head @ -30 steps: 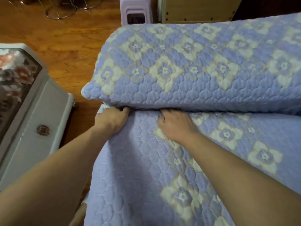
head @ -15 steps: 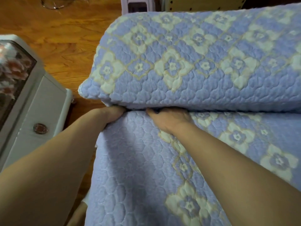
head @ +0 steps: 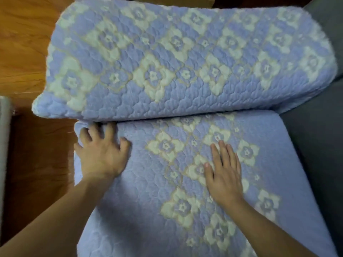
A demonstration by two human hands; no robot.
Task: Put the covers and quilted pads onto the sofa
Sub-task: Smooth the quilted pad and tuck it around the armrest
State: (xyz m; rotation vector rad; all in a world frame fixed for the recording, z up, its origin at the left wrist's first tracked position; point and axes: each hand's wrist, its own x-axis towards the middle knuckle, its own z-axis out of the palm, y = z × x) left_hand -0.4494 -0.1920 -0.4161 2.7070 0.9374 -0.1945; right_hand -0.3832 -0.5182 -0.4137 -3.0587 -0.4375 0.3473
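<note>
Seat pad sits on the sofa seat under the covered back cushion; our left hand splayed at its back-left corner, right hand flat mid-pad, so we should sweep wrinkles outward, then tuck the crease.

— Where are the hands sitting?
— The left hand is lying at nine o'clock on the seat pad, fingers spread by the crease; the right hand is resting flat at three o'clock.
— And above?
— The quilted back cover is lying at twelve.
</note>
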